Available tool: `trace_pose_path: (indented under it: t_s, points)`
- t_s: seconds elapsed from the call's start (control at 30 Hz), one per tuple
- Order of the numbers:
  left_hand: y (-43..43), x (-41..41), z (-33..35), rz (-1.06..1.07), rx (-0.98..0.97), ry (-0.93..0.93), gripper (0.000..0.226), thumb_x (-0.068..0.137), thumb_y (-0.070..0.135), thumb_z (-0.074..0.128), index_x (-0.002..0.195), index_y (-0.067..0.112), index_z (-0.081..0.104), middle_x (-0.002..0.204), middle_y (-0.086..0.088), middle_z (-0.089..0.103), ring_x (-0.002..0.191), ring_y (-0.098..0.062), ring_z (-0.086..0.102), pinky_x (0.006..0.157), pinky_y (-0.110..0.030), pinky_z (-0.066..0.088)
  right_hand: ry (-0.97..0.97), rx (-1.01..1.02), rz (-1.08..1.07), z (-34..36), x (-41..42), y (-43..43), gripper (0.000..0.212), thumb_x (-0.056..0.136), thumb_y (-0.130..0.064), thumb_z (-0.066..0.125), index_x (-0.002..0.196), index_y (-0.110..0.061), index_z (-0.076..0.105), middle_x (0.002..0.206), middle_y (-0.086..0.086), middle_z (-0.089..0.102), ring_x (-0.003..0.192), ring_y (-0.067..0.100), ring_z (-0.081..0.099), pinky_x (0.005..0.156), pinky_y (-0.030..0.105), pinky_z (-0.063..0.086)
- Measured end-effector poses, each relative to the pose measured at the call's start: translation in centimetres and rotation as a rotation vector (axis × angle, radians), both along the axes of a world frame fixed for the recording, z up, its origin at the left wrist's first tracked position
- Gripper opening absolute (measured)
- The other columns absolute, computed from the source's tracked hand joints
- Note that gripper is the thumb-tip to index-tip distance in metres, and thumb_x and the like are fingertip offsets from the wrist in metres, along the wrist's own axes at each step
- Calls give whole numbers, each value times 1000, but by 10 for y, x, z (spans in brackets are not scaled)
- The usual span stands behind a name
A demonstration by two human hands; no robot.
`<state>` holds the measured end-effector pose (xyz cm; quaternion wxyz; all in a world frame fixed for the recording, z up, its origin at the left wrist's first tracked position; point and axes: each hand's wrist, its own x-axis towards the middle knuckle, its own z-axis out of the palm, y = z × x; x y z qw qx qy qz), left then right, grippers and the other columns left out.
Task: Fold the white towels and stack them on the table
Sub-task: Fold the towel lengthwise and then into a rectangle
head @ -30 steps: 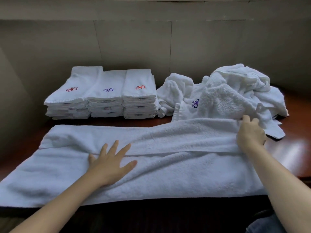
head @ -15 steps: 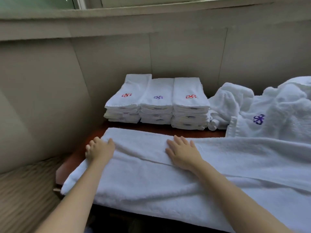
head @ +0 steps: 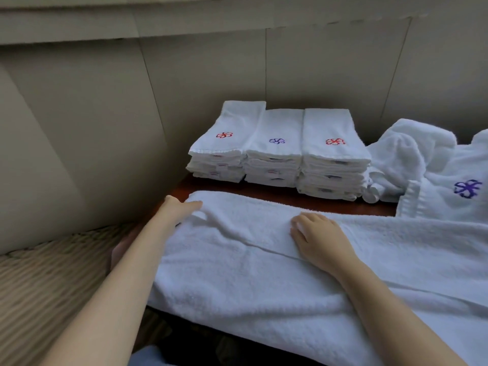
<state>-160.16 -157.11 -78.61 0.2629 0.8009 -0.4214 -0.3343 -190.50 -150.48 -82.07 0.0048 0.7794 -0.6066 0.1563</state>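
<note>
Farther out now, my left hand point(head: 182, 208) meets a corner of the towel point(head: 264, 276), grip unclear; lifting my flat right hand point(head: 320, 237) could skew the fold.

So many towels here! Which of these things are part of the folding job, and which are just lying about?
Part of the job: spread towel; left hand pinching its corner; right hand pressing its fold; folded stacks; unfolded heap; table.

Just there: wall panels; striped floor.
</note>
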Motion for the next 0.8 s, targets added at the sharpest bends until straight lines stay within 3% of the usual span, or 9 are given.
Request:
trace_pose_path:
  t_s: [0.1, 0.2, 0.3, 0.37, 0.43, 0.57, 0.63, 0.73, 0.8]
  points:
    - [3, -4, 3, -74, -33, -10, 89, 79, 43, 71, 147, 14, 21, 134, -12, 46, 111, -30, 55, 64, -33, 48, -47, -23, 7, 2, 1, 3, 29, 98, -30, 38, 113, -20, 60, 116, -5, 61, 109, 18, 51, 91, 29, 39]
    - [4, -6, 3, -35, -131, 84, 86, 79, 29, 74, 146, 22, 20, 137, -11, 44, 112, -31, 55, 70, -34, 47, -60, -34, 12, 2, 2, 3, 27, 98, -27, 38, 111, -18, 61, 112, -3, 62, 105, 19, 52, 90, 30, 41]
    - [2, -5, 5, 132, -365, 384, 81, 79, -6, 66, 143, 27, 30, 128, -12, 45, 108, -30, 56, 82, -38, 52, -64, -32, 16, 2, 1, 3, 28, 99, -27, 37, 111, -18, 61, 112, -3, 61, 105, 19, 51, 90, 30, 41]
    - [4, -5, 7, 182, -506, 473, 79, 75, -22, 51, 135, 29, 44, 117, -10, 45, 91, -20, 54, 68, -30, 50, -66, -30, 16, 3, 1, 3, 28, 99, -27, 37, 111, -18, 61, 112, -3, 61, 105, 19, 51, 90, 31, 41]
    - [8, -5, 6, 184, -562, 393, 73, 75, -25, 39, 125, 24, 57, 115, -8, 48, 86, -18, 50, 60, -26, 44, -69, -23, 11, 3, 1, 3, 28, 99, -27, 37, 110, -17, 61, 111, -2, 62, 103, 20, 51, 89, 31, 41]
    - [14, -2, -6, 71, -416, 22, 54, 85, -12, 32, 125, 14, 58, 124, -10, 57, 101, -28, 56, 78, -36, 48, -63, -32, -12, 3, 1, 3, 28, 98, -25, 37, 109, -17, 61, 109, -2, 61, 103, 20, 52, 88, 31, 42]
    - [14, -1, -8, 20, -319, -67, 54, 86, -6, 36, 134, 15, 49, 118, -6, 55, 88, -27, 58, 64, -32, 46, -59, -33, -8, 2, 2, 5, 30, 97, -29, 38, 117, -18, 58, 120, -2, 58, 114, 22, 50, 92, 31, 41]
    - [9, -3, -6, -62, -298, -65, 61, 83, 0, 45, 139, 23, 41, 105, 1, 46, 72, -13, 51, 54, -24, 38, -63, 108, 34, 4, 3, 10, 55, 92, -54, 41, 140, -27, 39, 151, -1, 33, 140, 22, 27, 112, 36, 24]
    - [6, -4, -8, -76, -328, -88, 55, 85, 7, 52, 137, 24, 45, 108, 4, 49, 69, -5, 45, 55, -22, 38, -12, 227, 95, 6, 5, 13, 72, 85, -71, 37, 146, -35, 26, 158, -3, 17, 146, 23, 11, 118, 44, 10]
